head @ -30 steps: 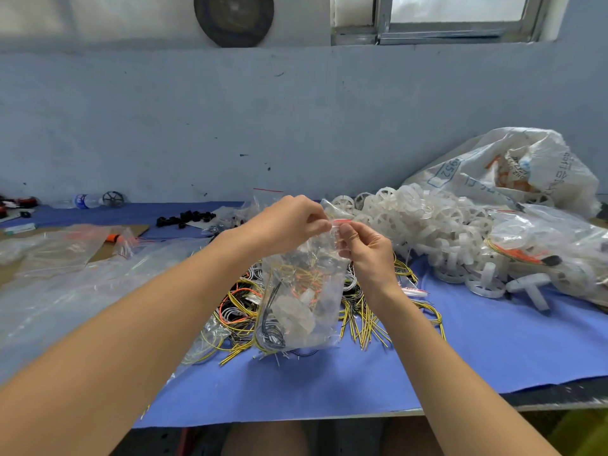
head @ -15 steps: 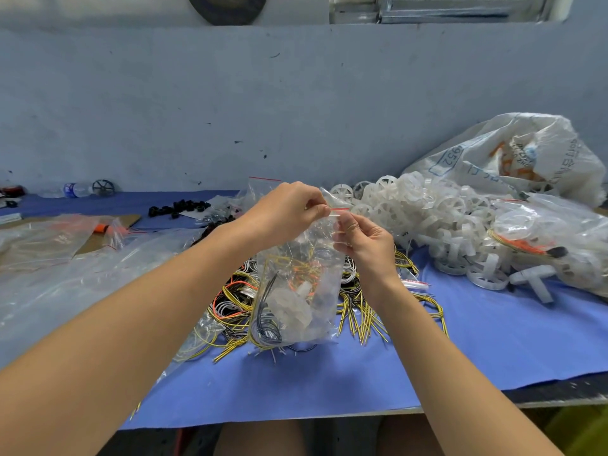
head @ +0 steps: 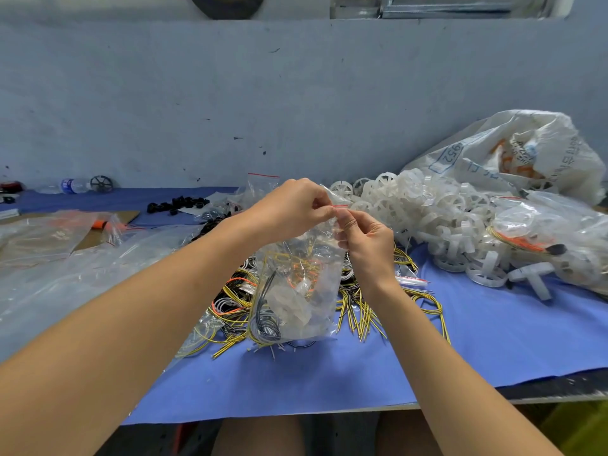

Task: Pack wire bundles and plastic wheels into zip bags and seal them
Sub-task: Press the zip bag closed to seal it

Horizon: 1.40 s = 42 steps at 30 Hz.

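Left hand (head: 289,213) and right hand (head: 368,241) pinching zip bag (head: 296,301) at red seal — wire bundles (head: 362,311) heaped behind on tabletop (head: 493,340).

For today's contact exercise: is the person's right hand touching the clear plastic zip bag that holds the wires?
Touching. The head view shows the right hand pinching the red-striped top edge of the clear plastic zip bag between thumb and fingers.
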Available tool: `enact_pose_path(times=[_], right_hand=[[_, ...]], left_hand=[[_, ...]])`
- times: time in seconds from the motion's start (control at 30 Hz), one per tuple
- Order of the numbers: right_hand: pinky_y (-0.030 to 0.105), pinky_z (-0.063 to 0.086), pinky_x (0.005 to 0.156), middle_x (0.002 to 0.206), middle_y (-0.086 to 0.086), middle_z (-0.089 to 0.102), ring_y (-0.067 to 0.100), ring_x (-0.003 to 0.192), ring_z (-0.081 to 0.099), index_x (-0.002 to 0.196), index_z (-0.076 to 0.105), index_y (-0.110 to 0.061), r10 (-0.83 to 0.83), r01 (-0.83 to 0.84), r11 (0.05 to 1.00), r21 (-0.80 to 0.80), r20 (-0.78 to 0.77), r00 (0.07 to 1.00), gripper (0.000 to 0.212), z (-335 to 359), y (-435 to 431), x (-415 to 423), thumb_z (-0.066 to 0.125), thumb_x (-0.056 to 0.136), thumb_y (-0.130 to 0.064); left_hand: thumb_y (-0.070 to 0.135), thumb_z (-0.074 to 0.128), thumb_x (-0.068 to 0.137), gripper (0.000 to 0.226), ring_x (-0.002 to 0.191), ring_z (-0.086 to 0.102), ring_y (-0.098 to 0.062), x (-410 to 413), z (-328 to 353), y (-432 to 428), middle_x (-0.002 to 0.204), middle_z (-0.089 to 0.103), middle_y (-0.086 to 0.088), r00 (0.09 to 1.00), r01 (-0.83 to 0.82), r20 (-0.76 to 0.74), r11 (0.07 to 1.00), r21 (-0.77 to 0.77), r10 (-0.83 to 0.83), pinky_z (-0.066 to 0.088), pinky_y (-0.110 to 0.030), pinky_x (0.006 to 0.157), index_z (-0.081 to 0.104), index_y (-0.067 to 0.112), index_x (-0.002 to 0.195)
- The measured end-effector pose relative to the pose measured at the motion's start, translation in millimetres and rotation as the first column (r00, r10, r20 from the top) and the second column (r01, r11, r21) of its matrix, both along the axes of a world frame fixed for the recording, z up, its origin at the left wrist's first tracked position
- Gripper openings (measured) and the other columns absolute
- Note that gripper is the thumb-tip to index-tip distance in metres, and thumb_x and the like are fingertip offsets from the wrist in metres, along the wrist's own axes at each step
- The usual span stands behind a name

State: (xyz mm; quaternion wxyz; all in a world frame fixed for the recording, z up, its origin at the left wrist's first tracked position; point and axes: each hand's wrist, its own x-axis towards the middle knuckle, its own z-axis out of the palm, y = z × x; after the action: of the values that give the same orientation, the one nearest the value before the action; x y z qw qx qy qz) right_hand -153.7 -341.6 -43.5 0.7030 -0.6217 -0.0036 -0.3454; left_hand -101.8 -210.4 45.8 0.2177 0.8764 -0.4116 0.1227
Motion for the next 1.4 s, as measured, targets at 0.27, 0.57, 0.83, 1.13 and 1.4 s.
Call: enact_pose_path(times=[0.27, 0.57, 0.83, 1.13, 1.4], right_hand=[[0.017, 0.045, 0.058, 0.063, -0.013, 0.06, 0.003, 0.058, 0.049, 0.089, 0.075, -0.025, -0.059, 0.059, 0.998, 0.007, 0.011, 0.998, 0.013, -4, -2, 2, 0.066, 0.096, -0.03], [0.022, 0.053, 0.066, 0.082, -0.007, 0.073, 0.008, 0.073, 0.066, 0.085, 0.076, -0.02, 0.176, -0.162, 0.978, 0.13, -0.103, 0.979, 0.022, -7, -9, 4, 0.071, 0.084, -0.041], [0.019, 0.051, 0.059, 0.077, 0.0, 0.069, 0.007, 0.064, 0.061, 0.085, 0.078, -0.016, 0.156, -0.136, 0.971, 0.196, -0.087, 0.984, 0.014, -7, -13, 2, 0.076, 0.085, -0.029], [0.021, 0.053, 0.065, 0.084, 0.0, 0.075, 0.013, 0.071, 0.067, 0.093, 0.075, -0.021, 0.148, -0.148, 0.989, -0.014, -0.026, 0.989, 0.01, 6, -21, -2, 0.078, 0.083, -0.019], [0.028, 0.055, 0.08, 0.086, -0.01, 0.076, 0.007, 0.081, 0.069, 0.087, 0.076, -0.031, -0.03, 0.005, 0.931, -0.366, -0.062, 0.998, 0.016, 17, -36, -3, 0.073, 0.089, -0.015]], left_hand=[[0.042, 0.058, 0.095, 0.027, 0.079, 0.064, -0.02, 1, 2, 3, 0.082, 0.069, 0.003, 1.0, -0.026, -0.006, 0.999, 0.036, 0.026, 0.051, -0.037, 0.068, 0.072, 0.02, 0.092], [0.039, 0.059, 0.095, 0.026, 0.06, 0.054, -0.012, 10, 0, 19, 0.073, 0.066, 0.005, 0.998, -0.048, -0.045, 0.998, 0.044, 0.05, 0.038, -0.027, 0.052, 0.072, 0.018, 0.086], [0.039, 0.059, 0.095, 0.026, 0.071, 0.062, -0.012, 8, 5, 34, 0.081, 0.07, 0.005, 0.996, -0.04, -0.072, 0.997, 0.066, 0.045, 0.046, -0.03, 0.06, 0.074, 0.018, 0.094], [0.036, 0.057, 0.097, 0.027, 0.074, 0.059, -0.014, 11, 5, 54, 0.085, 0.069, 0.0, 0.995, -0.071, -0.068, 0.996, 0.062, 0.075, 0.043, -0.028, 0.062, 0.073, 0.014, 0.099], [0.034, 0.058, 0.097, 0.021, 0.071, 0.06, -0.004, 16, 3, 69, 0.077, 0.065, 0.012, 0.988, -0.101, -0.121, 0.995, -0.017, 0.098, 0.049, -0.029, 0.067, 0.072, 0.018, 0.1]])
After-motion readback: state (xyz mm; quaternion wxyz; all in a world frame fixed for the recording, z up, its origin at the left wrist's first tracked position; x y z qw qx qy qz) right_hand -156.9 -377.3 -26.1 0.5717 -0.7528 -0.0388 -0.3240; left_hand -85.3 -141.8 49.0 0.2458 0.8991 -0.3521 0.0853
